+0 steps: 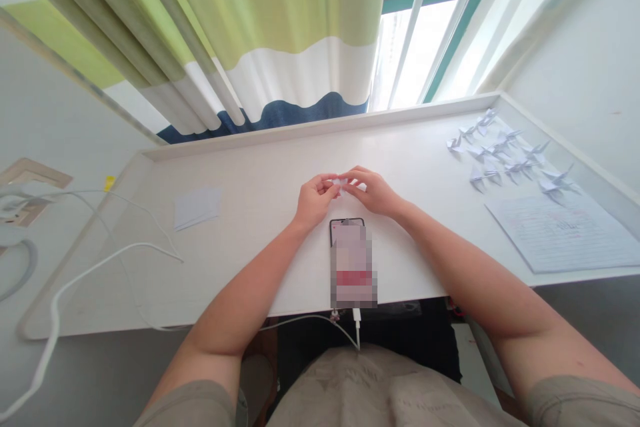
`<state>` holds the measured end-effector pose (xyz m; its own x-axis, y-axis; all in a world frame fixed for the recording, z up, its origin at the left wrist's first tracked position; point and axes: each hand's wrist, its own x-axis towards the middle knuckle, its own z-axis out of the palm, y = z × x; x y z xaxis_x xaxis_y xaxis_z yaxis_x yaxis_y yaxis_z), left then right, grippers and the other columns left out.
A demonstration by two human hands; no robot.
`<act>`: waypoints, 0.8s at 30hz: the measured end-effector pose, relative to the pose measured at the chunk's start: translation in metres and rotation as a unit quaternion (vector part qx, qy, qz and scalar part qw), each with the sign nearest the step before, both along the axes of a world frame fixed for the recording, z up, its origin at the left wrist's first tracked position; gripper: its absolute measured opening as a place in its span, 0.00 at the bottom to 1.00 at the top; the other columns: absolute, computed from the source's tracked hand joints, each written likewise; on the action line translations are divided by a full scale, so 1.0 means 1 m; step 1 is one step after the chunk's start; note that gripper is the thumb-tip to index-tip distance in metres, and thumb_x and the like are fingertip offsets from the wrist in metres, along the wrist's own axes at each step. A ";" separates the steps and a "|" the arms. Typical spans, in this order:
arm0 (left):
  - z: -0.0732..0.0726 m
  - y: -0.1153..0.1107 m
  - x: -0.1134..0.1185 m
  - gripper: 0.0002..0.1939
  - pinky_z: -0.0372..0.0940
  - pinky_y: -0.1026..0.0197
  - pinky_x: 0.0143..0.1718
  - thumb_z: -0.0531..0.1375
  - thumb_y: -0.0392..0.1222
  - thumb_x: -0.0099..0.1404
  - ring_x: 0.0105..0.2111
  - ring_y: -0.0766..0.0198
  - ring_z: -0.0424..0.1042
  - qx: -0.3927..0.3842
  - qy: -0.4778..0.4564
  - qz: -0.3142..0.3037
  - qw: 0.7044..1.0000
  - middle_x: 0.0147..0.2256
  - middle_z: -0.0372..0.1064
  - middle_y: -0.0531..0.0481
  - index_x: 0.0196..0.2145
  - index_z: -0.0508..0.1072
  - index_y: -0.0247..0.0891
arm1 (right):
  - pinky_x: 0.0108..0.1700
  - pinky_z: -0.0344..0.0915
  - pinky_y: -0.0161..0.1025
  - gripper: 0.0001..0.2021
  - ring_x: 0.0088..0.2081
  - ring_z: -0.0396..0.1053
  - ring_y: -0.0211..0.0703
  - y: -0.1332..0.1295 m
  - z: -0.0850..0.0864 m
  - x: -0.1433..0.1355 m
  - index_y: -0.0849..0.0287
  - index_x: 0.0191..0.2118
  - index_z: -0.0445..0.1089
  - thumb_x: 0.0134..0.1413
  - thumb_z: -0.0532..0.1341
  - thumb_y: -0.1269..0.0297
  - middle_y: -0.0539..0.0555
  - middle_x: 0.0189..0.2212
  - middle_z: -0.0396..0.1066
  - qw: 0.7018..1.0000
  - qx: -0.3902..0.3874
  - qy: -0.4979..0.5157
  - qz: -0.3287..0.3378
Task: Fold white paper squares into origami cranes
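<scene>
Near the middle of the white table, a small piece of folded white paper [341, 184] is held between both hands. My left hand [317, 199] pinches its left side with thumb and fingers. On the right side, the fingertips of my right hand [369, 190] are closed on the same paper. My fingers cover much of it, so its exact shape cannot be made out. Just below the hands a phone [350, 260] lies on the table with its screen up.
Several folded paper cranes [510, 153] stand at the back right, above written sheets [565, 233]. Blank paper pieces [197, 207] lie at the left, near white cables [115, 250]. A raised rim [325, 123] runs along the table's back, below a curtain [280, 7].
</scene>
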<state>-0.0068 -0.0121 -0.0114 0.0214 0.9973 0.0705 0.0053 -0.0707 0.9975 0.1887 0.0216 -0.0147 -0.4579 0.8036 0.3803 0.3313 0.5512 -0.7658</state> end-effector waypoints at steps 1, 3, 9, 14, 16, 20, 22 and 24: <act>-0.002 0.001 -0.001 0.11 0.73 0.56 0.44 0.70 0.41 0.65 0.33 0.63 0.78 -0.004 0.020 -0.005 1.000 0.33 0.80 0.50 0.45 0.79 0.38 | 0.50 0.76 0.50 0.10 0.45 0.77 0.50 0.002 -0.001 0.001 0.52 0.50 0.80 0.68 0.63 0.59 0.57 0.45 0.79 1.000 -0.009 -0.013 -0.005; -0.004 0.003 -0.002 0.09 0.73 0.55 0.46 0.68 0.38 0.66 0.35 0.61 0.79 -0.001 0.076 -0.018 0.997 0.34 0.80 0.49 0.45 0.80 0.38 | 0.51 0.74 0.50 0.08 0.44 0.77 0.49 0.005 -0.003 0.003 0.53 0.45 0.79 0.66 0.64 0.62 0.56 0.44 0.81 0.999 -0.025 -0.041 -0.021; -0.002 0.004 -0.005 0.07 0.70 0.48 0.58 0.65 0.34 0.66 0.50 0.52 0.76 0.074 0.313 -0.014 0.947 0.46 0.79 0.44 0.42 0.81 0.41 | 0.56 0.70 0.52 0.05 0.49 0.76 0.53 0.009 -0.006 0.006 0.55 0.39 0.78 0.63 0.63 0.66 0.57 0.45 0.81 0.996 -0.009 -0.093 -0.009; 0.002 0.003 -0.009 0.03 0.65 0.43 0.63 0.63 0.36 0.67 0.54 0.48 0.72 0.123 0.385 -0.043 0.914 0.47 0.80 0.44 0.37 0.78 0.42 | 0.60 0.67 0.58 0.06 0.53 0.72 0.59 0.009 -0.001 0.010 0.54 0.37 0.80 0.64 0.64 0.66 0.60 0.49 0.80 0.990 0.056 -0.130 0.016; 0.004 0.004 -0.013 0.03 0.66 0.43 0.61 0.64 0.37 0.67 0.53 0.47 0.72 0.129 0.382 -0.053 0.913 0.47 0.80 0.44 0.34 0.77 0.43 | 0.59 0.68 0.57 0.07 0.51 0.73 0.57 0.006 0.004 0.012 0.54 0.37 0.80 0.63 0.63 0.67 0.59 0.47 0.81 0.988 0.052 -0.141 0.033; 0.007 0.004 -0.018 0.08 0.65 0.42 0.61 0.66 0.43 0.68 0.53 0.47 0.73 0.121 0.364 -0.066 0.921 0.47 0.82 0.44 0.30 0.75 0.44 | 0.57 0.68 0.55 0.10 0.49 0.74 0.57 0.003 0.009 0.011 0.54 0.34 0.80 0.66 0.63 0.62 0.58 0.45 0.83 0.987 0.031 -0.154 0.029; 0.006 0.004 -0.019 0.06 0.65 0.43 0.62 0.66 0.41 0.67 0.54 0.47 0.73 0.114 0.361 -0.067 0.923 0.49 0.82 0.45 0.31 0.76 0.43 | 0.57 0.67 0.56 0.11 0.49 0.74 0.57 0.003 0.007 0.009 0.54 0.34 0.80 0.66 0.64 0.59 0.59 0.45 0.83 0.987 0.024 -0.161 0.019; 0.005 0.004 -0.019 0.01 0.64 0.42 0.63 0.66 0.39 0.65 0.56 0.46 0.72 0.106 0.368 -0.063 0.921 0.50 0.81 0.45 0.34 0.78 0.43 | 0.58 0.66 0.57 0.08 0.50 0.73 0.58 0.005 0.004 0.007 0.54 0.38 0.81 0.65 0.65 0.60 0.59 0.46 0.82 0.985 0.016 -0.170 0.004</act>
